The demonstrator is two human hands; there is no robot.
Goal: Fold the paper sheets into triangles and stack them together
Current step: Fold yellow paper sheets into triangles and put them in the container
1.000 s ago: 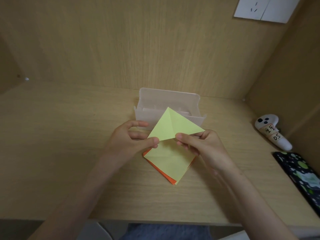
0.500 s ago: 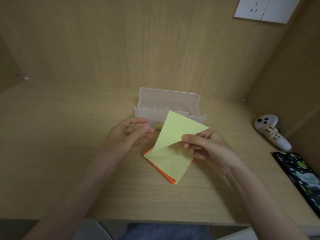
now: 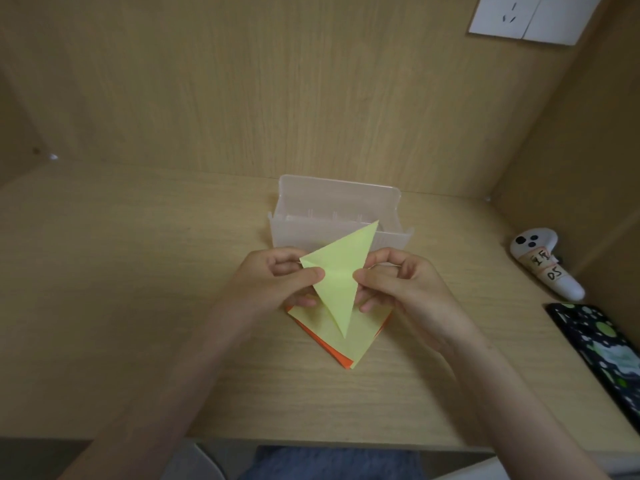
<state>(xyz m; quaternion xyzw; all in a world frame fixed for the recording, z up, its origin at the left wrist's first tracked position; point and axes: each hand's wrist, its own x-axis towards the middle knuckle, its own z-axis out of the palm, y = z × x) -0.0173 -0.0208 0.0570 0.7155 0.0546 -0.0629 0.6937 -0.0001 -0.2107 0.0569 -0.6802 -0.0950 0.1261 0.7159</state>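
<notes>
Above the stack [image 3: 367,336], yellow triangle [image 3: 341,271] in left hand [image 3: 273,285] and right hand [image 3: 408,289] pinch, long tip nearward.

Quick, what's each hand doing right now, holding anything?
Left hand: pinches the left edge of the folded yellow paper.
Right hand: pinches the right edge of the same paper.

Worktop [image 3: 104,306]: pale wood-grain board, its front edge low in the view.
Back panel [image 3: 277,81]: matching wood grain, upright behind the worktop.
Side panels: left [image 3: 14,133] and right [image 3: 588,150], closing an alcove.
Socket plate [image 3: 509,15]: white, upper right.
Light: dim, warm.
</notes>
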